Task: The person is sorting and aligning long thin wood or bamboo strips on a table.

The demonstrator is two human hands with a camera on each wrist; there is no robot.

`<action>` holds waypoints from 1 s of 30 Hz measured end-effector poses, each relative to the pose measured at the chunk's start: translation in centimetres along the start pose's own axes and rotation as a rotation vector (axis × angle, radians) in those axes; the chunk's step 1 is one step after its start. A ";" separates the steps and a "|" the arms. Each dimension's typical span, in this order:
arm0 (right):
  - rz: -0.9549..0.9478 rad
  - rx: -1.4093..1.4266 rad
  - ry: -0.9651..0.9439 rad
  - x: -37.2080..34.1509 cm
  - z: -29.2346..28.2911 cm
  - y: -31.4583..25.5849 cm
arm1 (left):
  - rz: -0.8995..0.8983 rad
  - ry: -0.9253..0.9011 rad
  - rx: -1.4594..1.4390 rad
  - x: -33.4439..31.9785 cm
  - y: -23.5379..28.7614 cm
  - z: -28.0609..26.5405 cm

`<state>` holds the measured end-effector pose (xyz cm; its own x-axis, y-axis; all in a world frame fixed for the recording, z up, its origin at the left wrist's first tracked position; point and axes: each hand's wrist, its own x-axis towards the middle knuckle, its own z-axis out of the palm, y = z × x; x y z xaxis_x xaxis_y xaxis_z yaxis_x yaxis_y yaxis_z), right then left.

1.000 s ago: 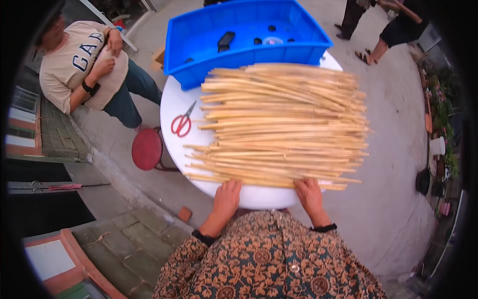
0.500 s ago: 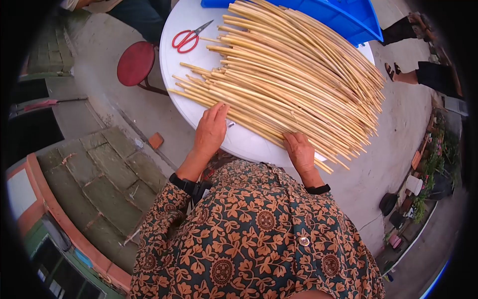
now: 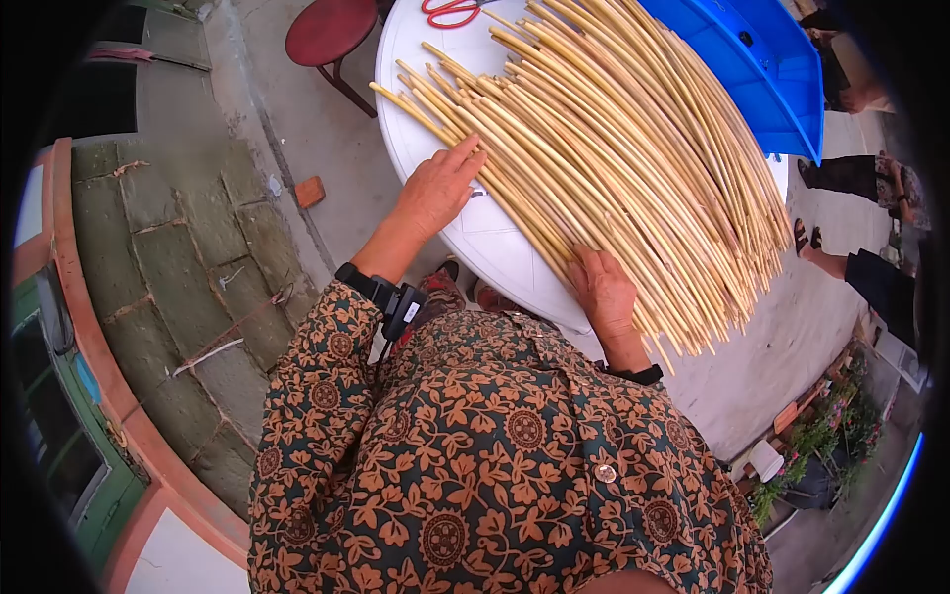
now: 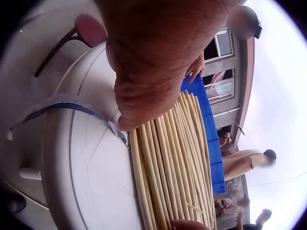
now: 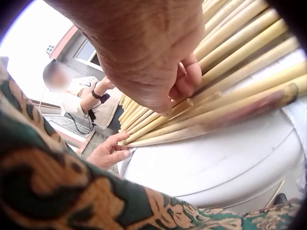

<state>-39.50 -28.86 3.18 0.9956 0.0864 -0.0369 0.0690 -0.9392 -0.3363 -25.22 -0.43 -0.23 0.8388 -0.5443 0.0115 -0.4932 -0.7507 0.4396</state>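
- Head view: straw-coloured sticks [image 3: 614, 168] lie side by side on a white table [image 3: 495, 233], upper centre; the left hand [image 3: 435, 190] rests nearly straight fingers on their near edge, and the right hand [image 3: 606, 295] touches it right of centre
- Left wrist view: sticks run down the lower centre; the left fingertips are hidden
- Right wrist view: the right hand, top centre, bends its fingers at the sticks (one is stained reddish), gripping or pressing, I cannot tell; sticks seem light, stiff, likely to roll, so best held near both ends
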 end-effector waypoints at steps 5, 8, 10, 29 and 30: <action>0.082 0.175 0.065 0.4 -3.1 0.3 | 0.084 0.135 0.131 -0.1 0.9 0.7; 0.253 0.562 0.348 4.0 -7.3 0.8 | 0.074 0.130 0.140 -0.7 1.9 1.9; 0.213 0.737 0.602 6.9 -14.7 -1.1 | 0.092 0.112 0.170 -1.1 1.5 2.4; -0.611 -0.253 1.169 3.4 -43.4 -15.5 | 0.189 -0.077 0.252 1.3 -2.2 3.5; -0.592 -0.104 1.266 3.9 -44.0 -14.5 | 0.181 -0.077 0.244 1.5 -2.2 3.8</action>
<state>-33.82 -29.51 49.33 0.1950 0.1713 0.9657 0.4428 -0.8939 0.0692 -23.76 -1.03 -4.54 0.7173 -0.6968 -0.0020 -0.6813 -0.7020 0.2076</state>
